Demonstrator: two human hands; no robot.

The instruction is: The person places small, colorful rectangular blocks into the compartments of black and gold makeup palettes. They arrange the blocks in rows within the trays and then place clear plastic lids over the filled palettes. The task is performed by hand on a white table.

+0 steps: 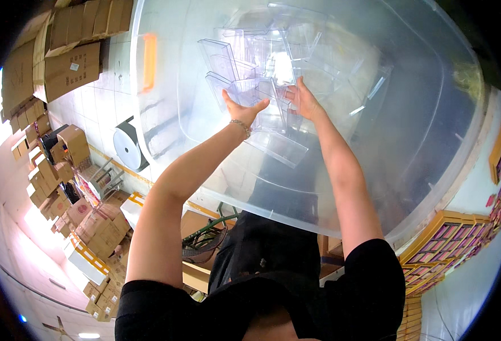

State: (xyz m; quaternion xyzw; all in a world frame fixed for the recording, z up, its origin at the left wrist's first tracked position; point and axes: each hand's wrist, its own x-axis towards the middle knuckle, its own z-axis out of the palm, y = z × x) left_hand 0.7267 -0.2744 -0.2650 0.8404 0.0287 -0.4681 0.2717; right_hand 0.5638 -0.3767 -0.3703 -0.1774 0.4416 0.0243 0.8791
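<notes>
A: As the arms come up from the lower edge, where do the hands end?

B: Both are inside the big clear tub [432,142]. The left hand [243,109] is spread open, palm against the underside of a clear tray [228,68], thumb up its near side. The right hand [303,99] is just beside it, fingers spread and pressed on the same heap of trays, not closed round anything that I can see.

A: And the trays themselves?

B: They lie stacked and jumbled just beyond the fingertips, in the middle of the tub. The two by the left hand run long-ways up and to the left, open side facing up-right. One flat piece [276,148] slants below the wrists.

A: Room to move?

B: Plenty to the right, where the tub wall is bare. The tub rim [262,196] crosses under both forearms. Beyond the rim on the left lie a tape roll [127,149] and cardboard boxes [71,68].
</notes>
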